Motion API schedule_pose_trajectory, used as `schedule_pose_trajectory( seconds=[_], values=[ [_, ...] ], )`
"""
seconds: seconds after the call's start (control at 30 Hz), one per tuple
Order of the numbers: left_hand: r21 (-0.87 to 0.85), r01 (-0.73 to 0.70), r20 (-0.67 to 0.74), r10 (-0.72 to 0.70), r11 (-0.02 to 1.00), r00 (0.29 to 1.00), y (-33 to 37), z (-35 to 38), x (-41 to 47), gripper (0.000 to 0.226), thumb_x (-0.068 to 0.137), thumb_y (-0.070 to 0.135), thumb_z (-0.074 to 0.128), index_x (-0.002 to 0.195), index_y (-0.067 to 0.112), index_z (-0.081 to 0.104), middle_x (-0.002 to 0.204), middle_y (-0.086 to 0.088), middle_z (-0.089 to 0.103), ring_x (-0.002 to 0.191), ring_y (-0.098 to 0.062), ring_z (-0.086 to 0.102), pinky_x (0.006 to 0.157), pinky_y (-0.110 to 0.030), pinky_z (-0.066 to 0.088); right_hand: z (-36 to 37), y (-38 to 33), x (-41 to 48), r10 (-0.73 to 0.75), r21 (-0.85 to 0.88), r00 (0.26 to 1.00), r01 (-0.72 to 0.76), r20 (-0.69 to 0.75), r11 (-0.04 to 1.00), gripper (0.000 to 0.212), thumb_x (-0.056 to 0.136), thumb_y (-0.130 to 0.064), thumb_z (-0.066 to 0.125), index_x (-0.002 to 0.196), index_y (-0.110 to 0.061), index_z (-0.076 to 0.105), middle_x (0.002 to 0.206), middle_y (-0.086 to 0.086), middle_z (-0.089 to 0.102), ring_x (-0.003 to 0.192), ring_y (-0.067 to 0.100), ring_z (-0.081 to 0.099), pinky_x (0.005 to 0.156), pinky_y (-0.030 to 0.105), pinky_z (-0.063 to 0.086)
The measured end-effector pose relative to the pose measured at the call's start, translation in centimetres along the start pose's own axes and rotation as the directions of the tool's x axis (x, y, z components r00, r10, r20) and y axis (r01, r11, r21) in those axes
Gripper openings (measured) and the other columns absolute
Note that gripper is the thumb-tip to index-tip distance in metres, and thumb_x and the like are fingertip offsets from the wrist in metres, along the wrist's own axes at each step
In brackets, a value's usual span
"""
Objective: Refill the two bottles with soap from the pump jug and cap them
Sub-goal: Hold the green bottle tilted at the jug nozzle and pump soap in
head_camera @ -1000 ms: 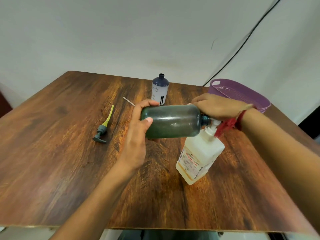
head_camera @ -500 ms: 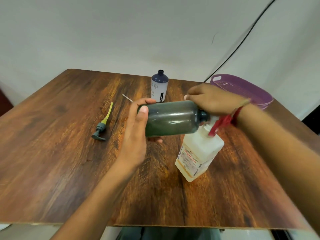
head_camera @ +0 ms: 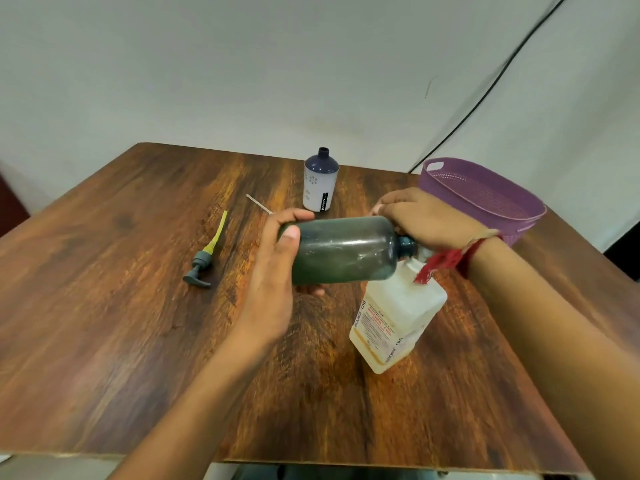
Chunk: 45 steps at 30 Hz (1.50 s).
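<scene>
Sideways green bottle [head_camera: 343, 251] gripped by left hand [head_camera: 273, 285], neck at pump jug [head_camera: 394, 320], right hand [head_camera: 422, 220] covering its top, grip unclear.

A dark wooden bench [head_camera: 104, 341] carries an uncapped blue-and-white bottle [head_camera: 320, 183] upright near its far edge. A purple basket [head_camera: 485, 195] sits at the far right corner and a white jug [head_camera: 391, 323] right of centre. A loose pump head [head_camera: 202, 261] and a thin stick [head_camera: 259, 203] lie toward the left.

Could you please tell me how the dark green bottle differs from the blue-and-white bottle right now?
The dark green bottle lies sideways in the air, gripped by the left hand; the blue-and-white bottle stands upright on the table, untouched. The dark green bottle is translucent and plain; the blue-and-white bottle is opaque with printing. The dark green bottle's neck is at the pump jug; the blue-and-white bottle stands apart from it. Both necks are uncapped.
</scene>
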<state>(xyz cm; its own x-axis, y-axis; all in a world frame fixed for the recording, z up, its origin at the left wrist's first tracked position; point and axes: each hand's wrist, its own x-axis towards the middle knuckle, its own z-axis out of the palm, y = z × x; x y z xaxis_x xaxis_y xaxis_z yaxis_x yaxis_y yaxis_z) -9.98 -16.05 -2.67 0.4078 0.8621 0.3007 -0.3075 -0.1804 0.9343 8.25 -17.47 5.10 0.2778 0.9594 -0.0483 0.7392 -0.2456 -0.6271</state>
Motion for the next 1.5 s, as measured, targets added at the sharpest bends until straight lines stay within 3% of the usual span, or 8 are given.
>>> schedule_pose_trajectory(
  seconds=[0.2, 0.4, 0.53, 0.7, 0.9, 1.07, 1.23, 1.5],
  values=[
    [-0.038, -0.007, -0.021, 0.007, 0.999, 1.000, 0.1, 0.2, -0.2, 0.028, 0.086, 0.040, 0.036, 0.108, 0.030, 0.052, 0.113, 0.003, 0.053, 0.090, -0.010, 0.062, 0.052, -0.026, 0.050, -0.5, -0.5, 0.5, -0.039, -0.066, 0.997, 0.043, 0.061, 0.997, 0.032, 0.097, -0.018, 0.043, 0.095, 0.007, 0.063, 0.089, 0.016, 0.057, 0.082, 0.022, 0.050, 0.081, 0.039, 0.044],
    [0.007, 0.005, -0.025, -0.005, 1.000, 1.000, 0.1, 0.3, -0.2, 0.033, 0.082, 0.050, 0.042, 0.109, 0.034, 0.052, 0.117, 0.002, 0.051, 0.100, -0.019, 0.057, 0.055, -0.027, 0.050, -0.1, 0.3, -0.2, -0.064, -0.050, 0.998, 0.065, 0.018, 0.997, 0.030, 0.096, -0.015, 0.041, 0.076, -0.017, 0.063, 0.085, 0.002, 0.060, 0.081, 0.018, 0.054, 0.077, 0.034, 0.045],
    [-0.082, 0.046, -0.040, -0.050, 0.996, 0.998, -0.1, 0.5, -0.2, 0.035, 0.084, 0.044, 0.037, 0.114, 0.036, 0.052, 0.115, 0.004, 0.055, 0.099, -0.016, 0.060, 0.058, -0.030, 0.053, -1.3, -0.8, 0.2, -0.017, -0.181, 0.992, 0.039, 0.121, 0.983, 0.032, 0.098, -0.025, 0.041, 0.104, -0.005, 0.066, 0.108, 0.011, 0.063, 0.102, 0.027, 0.057, 0.096, 0.043, 0.044],
    [-0.166, 0.100, -0.039, -0.107, 0.981, 0.993, -0.7, 0.1, -0.5, 0.034, 0.080, 0.038, 0.039, 0.106, 0.030, 0.059, 0.104, 0.008, 0.064, 0.092, -0.012, 0.063, 0.057, -0.027, 0.052, -0.1, 0.0, 0.5, -0.055, -0.100, 0.997, 0.061, 0.058, 0.993, 0.029, 0.092, -0.011, 0.041, 0.074, -0.018, 0.062, 0.082, -0.001, 0.061, 0.075, 0.014, 0.054, 0.067, 0.027, 0.045],
    [-0.164, 0.042, -0.003, -0.043, 0.986, 0.999, -0.8, -0.2, -0.4, 0.034, 0.072, 0.039, 0.050, 0.104, 0.034, 0.058, 0.107, 0.008, 0.060, 0.097, -0.012, 0.059, 0.066, -0.030, 0.055, -0.6, -0.1, 0.8, -0.084, -0.150, 0.983, 0.109, 0.163, 0.983, 0.032, 0.097, -0.021, 0.042, 0.070, -0.012, 0.057, 0.077, 0.002, 0.055, 0.074, 0.016, 0.049, 0.072, 0.031, 0.040],
    [-0.112, 0.006, -0.008, -0.007, 0.994, 1.000, -1.1, -0.3, -0.3, 0.034, 0.067, 0.044, 0.048, 0.100, 0.041, 0.060, 0.106, 0.013, 0.060, 0.099, -0.011, 0.057, 0.073, -0.035, 0.054, 0.3, 0.6, 0.4, -0.056, 0.054, 0.998, 0.055, 0.010, 0.997, 0.029, 0.096, -0.010, 0.039, 0.087, -0.009, 0.067, 0.080, 0.000, 0.061, 0.074, 0.015, 0.055, 0.065, 0.028, 0.045],
    [-0.081, -0.009, -0.002, 0.008, 0.997, 1.000, -0.3, 0.1, -0.2, 0.028, 0.077, 0.036, 0.047, 0.103, 0.041, 0.055, 0.111, 0.012, 0.055, 0.102, -0.013, 0.055, 0.077, -0.042, 0.052, -1.1, -0.5, 0.9, -0.121, -0.180, 0.992, 0.113, -0.029, 0.977, 0.027, 0.096, -0.016, 0.040, 0.091, -0.011, 0.066, 0.087, 0.000, 0.062, 0.091, 0.022, 0.059, 0.085, 0.039, 0.049],
    [-0.057, 0.019, -0.008, -0.019, 0.998, 1.000, -0.3, 0.1, -0.9, 0.026, 0.075, 0.041, 0.046, 0.097, 0.040, 0.059, 0.114, 0.002, 0.054, 0.105, -0.019, 0.053, 0.079, -0.046, 0.049, 0.0, 0.3, 0.0, -0.057, 0.024, 0.993, 0.055, 0.101, 0.998, 0.030, 0.094, -0.005, 0.037, 0.077, -0.013, 0.061, 0.079, 0.002, 0.057, 0.073, 0.015, 0.051, 0.072, 0.031, 0.045]
  ],
)
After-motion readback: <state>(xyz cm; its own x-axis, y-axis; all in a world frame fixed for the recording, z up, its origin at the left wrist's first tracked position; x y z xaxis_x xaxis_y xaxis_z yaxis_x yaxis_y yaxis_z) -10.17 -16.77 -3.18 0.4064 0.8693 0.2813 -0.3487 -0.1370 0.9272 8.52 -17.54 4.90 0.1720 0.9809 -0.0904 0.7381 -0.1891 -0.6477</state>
